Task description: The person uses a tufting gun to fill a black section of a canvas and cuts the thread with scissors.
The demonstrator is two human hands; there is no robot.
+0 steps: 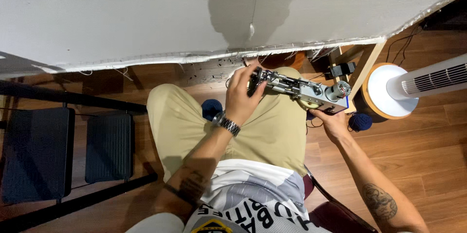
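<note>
Seen from the head camera, a seated person steadies a metal tufting gun (297, 91) across the khaki-clad lap, below a stretched grey cloth frame (146, 14). The left hand (242, 98) wraps its front end; the right hand (329, 119) cups the motor end from beneath. Adjustment appears underway, and any next move calls for a firm two-handed hold.

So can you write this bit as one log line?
left hand: on front of metal tufting gun | right hand: under its rear | gun: over lap | fan: right
</note>
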